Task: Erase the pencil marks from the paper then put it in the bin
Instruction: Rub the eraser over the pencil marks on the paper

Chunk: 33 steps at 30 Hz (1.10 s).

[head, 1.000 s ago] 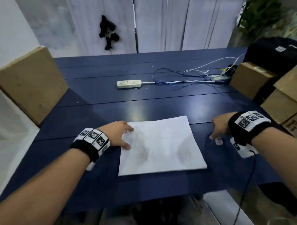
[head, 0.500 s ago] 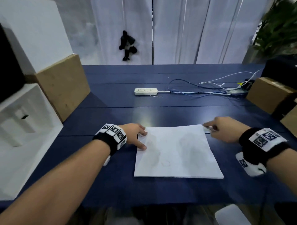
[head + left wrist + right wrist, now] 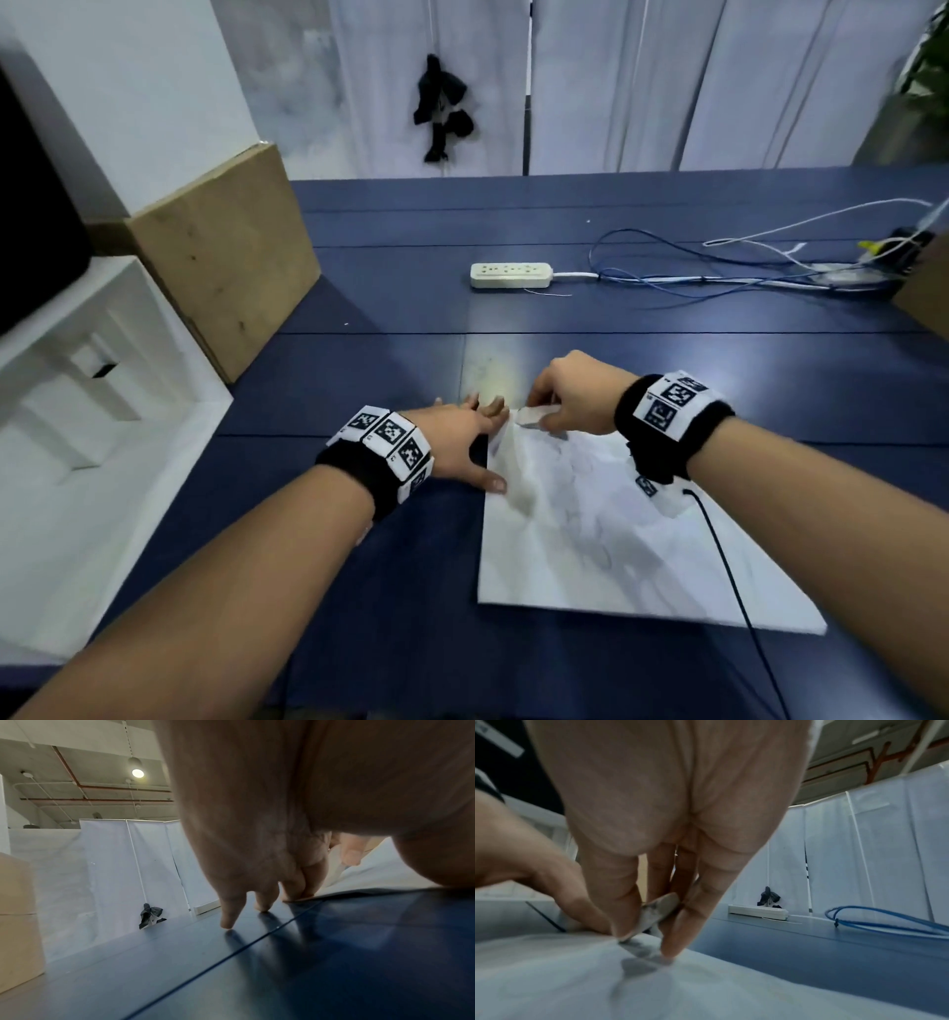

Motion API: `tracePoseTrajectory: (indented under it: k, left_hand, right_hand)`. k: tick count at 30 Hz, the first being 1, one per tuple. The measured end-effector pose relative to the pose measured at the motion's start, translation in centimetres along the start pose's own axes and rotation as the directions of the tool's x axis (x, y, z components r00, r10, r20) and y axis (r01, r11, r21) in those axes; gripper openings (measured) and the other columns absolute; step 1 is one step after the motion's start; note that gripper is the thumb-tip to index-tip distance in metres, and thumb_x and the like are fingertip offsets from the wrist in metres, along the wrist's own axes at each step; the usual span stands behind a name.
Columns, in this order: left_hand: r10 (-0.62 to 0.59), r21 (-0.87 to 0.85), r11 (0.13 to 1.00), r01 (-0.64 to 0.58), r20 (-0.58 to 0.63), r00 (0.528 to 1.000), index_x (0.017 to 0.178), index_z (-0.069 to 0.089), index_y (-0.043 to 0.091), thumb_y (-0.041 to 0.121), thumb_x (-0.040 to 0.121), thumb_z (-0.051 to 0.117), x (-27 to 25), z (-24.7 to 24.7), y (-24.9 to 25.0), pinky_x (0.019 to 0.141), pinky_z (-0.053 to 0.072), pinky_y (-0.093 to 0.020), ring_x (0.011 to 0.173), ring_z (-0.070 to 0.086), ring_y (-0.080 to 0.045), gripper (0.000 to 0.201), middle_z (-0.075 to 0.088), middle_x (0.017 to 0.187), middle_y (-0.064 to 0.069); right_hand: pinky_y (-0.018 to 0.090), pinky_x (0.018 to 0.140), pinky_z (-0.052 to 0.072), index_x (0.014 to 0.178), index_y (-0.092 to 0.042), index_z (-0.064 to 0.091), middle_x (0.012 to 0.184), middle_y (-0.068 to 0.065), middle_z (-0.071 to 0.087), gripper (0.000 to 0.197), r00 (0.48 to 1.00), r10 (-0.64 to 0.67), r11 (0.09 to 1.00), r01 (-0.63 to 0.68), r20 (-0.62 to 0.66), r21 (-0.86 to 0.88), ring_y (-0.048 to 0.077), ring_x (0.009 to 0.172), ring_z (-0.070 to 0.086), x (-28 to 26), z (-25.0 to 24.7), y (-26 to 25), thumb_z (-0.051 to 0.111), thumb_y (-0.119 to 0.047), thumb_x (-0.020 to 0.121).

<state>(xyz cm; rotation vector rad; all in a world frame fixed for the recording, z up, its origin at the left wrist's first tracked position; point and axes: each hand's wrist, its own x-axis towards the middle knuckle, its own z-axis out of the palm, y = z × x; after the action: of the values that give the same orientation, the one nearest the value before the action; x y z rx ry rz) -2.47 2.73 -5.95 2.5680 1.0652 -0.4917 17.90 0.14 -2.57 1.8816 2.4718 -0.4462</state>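
A white sheet of paper [image 3: 616, 555] with faint grey pencil marks lies on the dark blue table [image 3: 385, 360], slightly rumpled at its far left corner. My left hand [image 3: 477, 426] lies flat there with fingers spread and straight; in the left wrist view two fingertips [image 3: 298, 892] press the paper's edge [image 3: 372, 874] and the others touch the table. My right hand [image 3: 544, 411] pinches a small white eraser [image 3: 536, 413] on that same corner. In the right wrist view the eraser [image 3: 659, 908] is smudged grey and its tip meets the paper [image 3: 654, 983].
A white open foam box [image 3: 77, 411] stands off the table's left side, with a cardboard box [image 3: 226, 257] behind it. A power strip [image 3: 511, 275] and loose cables [image 3: 719, 280] lie at the far side. Another cardboard box [image 3: 929, 298] is at the right edge.
My right hand has carried the eraser from the table right of the paper, over the far edge, to the far left corner. My left hand has kept to the paper's left edge, fingers now spread.
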Motion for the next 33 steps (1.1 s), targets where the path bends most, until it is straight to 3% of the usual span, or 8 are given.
tracePoseTrajectory:
  k: [3, 9, 11, 15, 18, 23, 29, 33]
  left_hand:
    - [0.009, 0.003, 1.000, -0.009, 0.027, 1.000, 0.156, 0.002, 0.024, 0.070, 0.080, 0.058, 0.0, 0.0, -0.1, 0.114, 0.011, -0.065, 0.149, -0.008, -0.025, 0.105, -0.008, 0.162, 0.006]
    - [-0.005, 0.018, 1.000, 0.005, 0.041, 0.999, 0.156, 0.000, 0.022, 0.069, 0.079, 0.060, 0.2, -0.3, 0.0, 0.116, 0.014, -0.060, 0.150, -0.006, -0.023, 0.108, -0.009, 0.162, 0.008]
    - [-0.010, 0.019, 1.000, 0.010, 0.052, 0.999, 0.156, 0.000, 0.021, 0.069, 0.078, 0.060, 0.2, -0.3, 0.0, 0.116, 0.013, -0.060, 0.149, -0.007, -0.023, 0.109, -0.010, 0.162, 0.008]
    - [0.005, 0.048, 0.999, -0.008, 0.076, 0.997, 0.156, 0.000, 0.020, 0.070, 0.080, 0.057, -0.1, -0.7, 0.3, 0.115, 0.013, -0.062, 0.149, -0.007, -0.025, 0.107, -0.010, 0.162, 0.005]
    - [-0.002, 0.053, 0.999, -0.002, 0.079, 0.997, 0.156, 0.000, 0.020, 0.071, 0.079, 0.057, -0.1, -0.8, 0.2, 0.115, 0.014, -0.062, 0.149, -0.006, -0.025, 0.109, -0.009, 0.162, 0.005]
    - [-0.004, 0.029, 1.000, 0.002, 0.060, 0.998, 0.156, 0.000, 0.023, 0.071, 0.078, 0.058, 0.2, -0.4, 0.0, 0.117, 0.011, -0.059, 0.149, -0.007, -0.021, 0.109, -0.010, 0.162, 0.008]
    - [0.006, 0.015, 1.000, -0.007, 0.070, 0.998, 0.156, -0.002, 0.023, 0.071, 0.079, 0.058, 0.1, -0.5, 0.0, 0.117, 0.010, -0.059, 0.149, -0.010, -0.021, 0.109, -0.010, 0.162, 0.008]
    - [0.009, 0.005, 1.000, -0.009, 0.066, 0.998, 0.156, -0.001, 0.022, 0.069, 0.079, 0.060, 0.2, -0.4, 0.0, 0.117, 0.010, -0.058, 0.149, -0.009, -0.021, 0.108, -0.010, 0.162, 0.008]
  right_hand:
    - [0.030, 0.080, 0.054, 0.106, -0.018, 0.076, 0.096, 0.002, 0.076, 0.029, 1.000, -0.027, 1.000, 0.027, 0.004, 0.002, 0.023, 0.091, 0.069, 0.6, 0.5, 0.2, 0.069, -0.023, 0.078]
    - [0.028, 0.072, 0.045, 0.103, -0.019, 0.077, 0.092, -0.001, 0.071, 0.029, 0.958, -0.248, 0.966, 0.255, 0.141, -0.034, 0.020, 0.080, 0.060, -2.6, 1.7, -0.8, 0.071, -0.019, 0.074]
    - [0.030, 0.075, 0.050, 0.106, -0.023, 0.077, 0.094, -0.004, 0.072, 0.033, 0.949, -0.240, 0.966, 0.254, 0.206, -0.041, 0.016, 0.081, 0.061, -2.8, 1.3, -1.0, 0.072, -0.020, 0.074]
    - [0.027, 0.077, 0.048, 0.106, -0.020, 0.076, 0.098, 0.003, 0.075, 0.031, 0.987, -0.135, 0.988, 0.141, 0.085, -0.068, 0.025, 0.091, 0.066, 0.4, 0.4, -0.2, 0.071, -0.020, 0.076]
    - [0.031, 0.074, 0.049, 0.098, -0.018, 0.076, 0.091, 0.004, 0.072, 0.024, 0.986, -0.154, 0.981, 0.160, 0.061, -0.113, 0.028, 0.087, 0.065, 0.4, 0.6, 0.0, 0.069, -0.021, 0.076]
    - [0.029, 0.075, 0.049, 0.103, -0.022, 0.076, 0.094, -0.002, 0.071, 0.031, 0.940, -0.252, 0.959, 0.275, 0.229, -0.074, 0.019, 0.080, 0.059, -2.2, 1.0, -1.3, 0.070, -0.020, 0.073]
    - [0.034, 0.079, 0.053, 0.101, -0.018, 0.077, 0.094, 0.004, 0.075, 0.027, 0.993, -0.109, 0.988, 0.113, 0.037, -0.108, 0.027, 0.090, 0.067, 1.3, 0.1, 0.6, 0.070, -0.021, 0.075]
    - [0.030, 0.078, 0.051, 0.106, -0.022, 0.076, 0.097, -0.003, 0.073, 0.031, 0.955, -0.224, 0.970, 0.238, 0.196, -0.048, 0.017, 0.086, 0.063, -2.1, 1.0, -0.6, 0.073, -0.024, 0.075]
